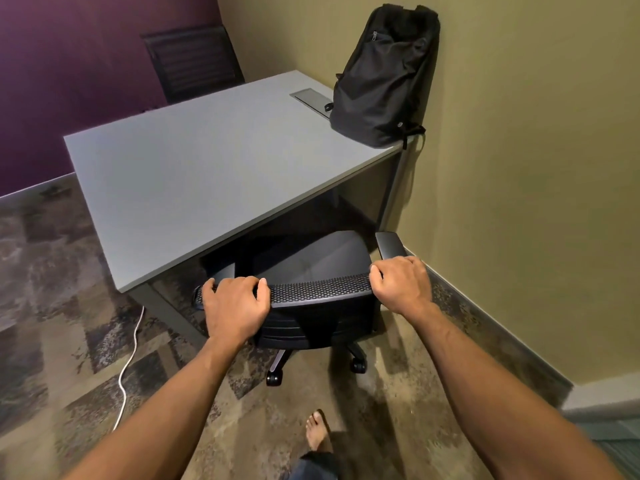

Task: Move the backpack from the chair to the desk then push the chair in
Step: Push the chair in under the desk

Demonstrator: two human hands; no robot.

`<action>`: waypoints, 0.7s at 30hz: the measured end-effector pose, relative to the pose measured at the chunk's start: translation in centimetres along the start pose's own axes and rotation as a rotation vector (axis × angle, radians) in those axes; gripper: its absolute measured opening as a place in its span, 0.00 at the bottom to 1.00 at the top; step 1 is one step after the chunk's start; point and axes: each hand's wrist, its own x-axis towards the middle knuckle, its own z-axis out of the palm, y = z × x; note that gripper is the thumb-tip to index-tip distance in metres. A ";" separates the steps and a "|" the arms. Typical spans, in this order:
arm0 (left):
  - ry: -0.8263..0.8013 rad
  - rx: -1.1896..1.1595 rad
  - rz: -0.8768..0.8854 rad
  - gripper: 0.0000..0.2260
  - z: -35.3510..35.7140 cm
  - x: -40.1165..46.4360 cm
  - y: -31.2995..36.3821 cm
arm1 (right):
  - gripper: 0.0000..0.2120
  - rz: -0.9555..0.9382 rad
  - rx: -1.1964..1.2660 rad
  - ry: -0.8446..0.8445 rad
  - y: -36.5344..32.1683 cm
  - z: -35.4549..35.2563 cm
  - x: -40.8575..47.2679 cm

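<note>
1. Head view looks down along both my forearms to the chair (311, 271), which sits half under the table (207, 161).
2. My left hand (235, 306) is clenched over the left end of the mesh backrest top, fingers curled over the front edge, thumb side toward the middle.
3. My right hand (401, 282) is clenched over the right end of the same top edge. One grip at each end should keep the chair from swivelling as I push.
4. I judge the backrest top the best place to hold: it is the highest part within reach, and a push there should roll the casters (273, 377) straight.
5. The backpack (384, 74) stands upright on the far right corner of the table, leaning on the wall (519, 133), so it cannot tip backward. One strap hangs over the table edge. That half of the task looks done.
6. The seat front is already beneath the table edge, and the right armrest (391, 244) lies close to the table leg (394, 188) and the wall. I judge a little travel remains.
7. A white cable (128, 365) runs on the carpet left of the chair, apart from the casters, so it should not catch.
8. My bare foot (317, 431) is planted behind the chair.
</note>
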 end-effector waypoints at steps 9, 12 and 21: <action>-0.004 0.040 -0.086 0.21 2.8 5.9 3.7 | 0.13 -0.070 0.015 -0.055 4.1 0.7 7.8; -0.012 0.047 -0.112 0.21 3.5 7.9 4.9 | 0.13 -0.089 -0.002 -0.084 5.3 0.7 10.6; -0.061 0.064 -0.187 0.21 5.0 13.1 8.5 | 0.12 -0.153 0.030 -0.113 8.6 1.2 17.6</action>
